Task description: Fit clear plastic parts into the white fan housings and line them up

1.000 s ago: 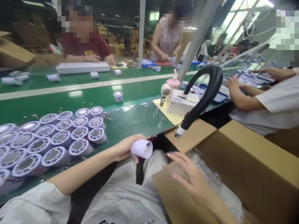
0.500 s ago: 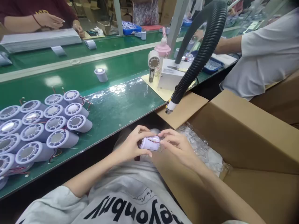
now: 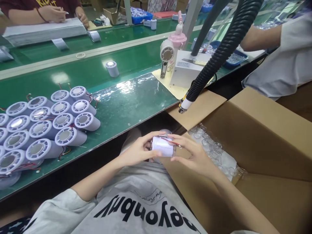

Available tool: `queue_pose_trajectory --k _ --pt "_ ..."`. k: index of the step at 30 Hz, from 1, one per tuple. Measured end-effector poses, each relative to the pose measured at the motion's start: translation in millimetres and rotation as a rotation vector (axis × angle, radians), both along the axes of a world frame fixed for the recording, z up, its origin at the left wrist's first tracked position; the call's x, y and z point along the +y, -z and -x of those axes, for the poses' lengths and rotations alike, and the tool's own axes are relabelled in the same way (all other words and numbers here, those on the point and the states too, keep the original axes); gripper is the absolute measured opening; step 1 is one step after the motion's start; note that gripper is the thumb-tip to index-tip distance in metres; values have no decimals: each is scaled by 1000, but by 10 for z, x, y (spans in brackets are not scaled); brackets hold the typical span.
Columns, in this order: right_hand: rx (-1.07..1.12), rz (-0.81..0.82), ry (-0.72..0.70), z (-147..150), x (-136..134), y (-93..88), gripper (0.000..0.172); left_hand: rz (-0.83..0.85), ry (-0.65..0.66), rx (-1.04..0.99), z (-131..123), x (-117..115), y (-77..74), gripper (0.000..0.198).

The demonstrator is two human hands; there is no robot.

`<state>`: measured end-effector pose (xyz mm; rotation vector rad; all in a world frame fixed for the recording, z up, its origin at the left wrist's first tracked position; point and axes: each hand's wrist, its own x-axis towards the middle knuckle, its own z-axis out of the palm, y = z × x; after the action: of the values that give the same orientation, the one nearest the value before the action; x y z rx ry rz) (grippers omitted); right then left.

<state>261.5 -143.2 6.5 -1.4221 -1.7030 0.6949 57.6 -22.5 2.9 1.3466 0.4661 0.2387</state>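
A lavender cylinder [image 3: 162,147] with red and dark wires lies between my two hands, above my lap. My left hand [image 3: 140,150] grips its left end, thumb in front and fingers behind. At the right end, my right hand [image 3: 191,152] holds it between thumb and fingers, where the wires come out. Several similar cylinders [image 3: 70,136] stand in rows on the green bench at the left, round ends up, some with thin wires. One more cylinder [image 3: 112,69] stands alone on the green belt.
A black ribbed hose [image 3: 219,48] hangs down at the right with a metal-tipped nozzle. Below it is an open cardboard box [image 3: 273,130] with clear plastic pieces [image 3: 212,146]. A small fan [image 3: 167,53] stands on yellow paper. Other people work across and at the right.
The cylinder has turned in my hands, showing more of its side, and my right thumb has moved below its right end. The view has shifted slightly.
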Motion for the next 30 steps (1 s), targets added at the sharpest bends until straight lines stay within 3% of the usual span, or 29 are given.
queue_pose_trajectory --k 6,12,19,30 --pt "129 155 -13 12 -56 -65 54 -207 36 -75 41 6 -35 75" --pt "255 270 24 19 -72 -133 50 -151 55 -79 72 -9 -54 74" --pt "317 273 39 26 -110 -121 52 -142 34 -18 92 -27 -109 71" --pt "555 425 -8 17 -60 -96 45 -467 78 -107 90 9 -103 76"
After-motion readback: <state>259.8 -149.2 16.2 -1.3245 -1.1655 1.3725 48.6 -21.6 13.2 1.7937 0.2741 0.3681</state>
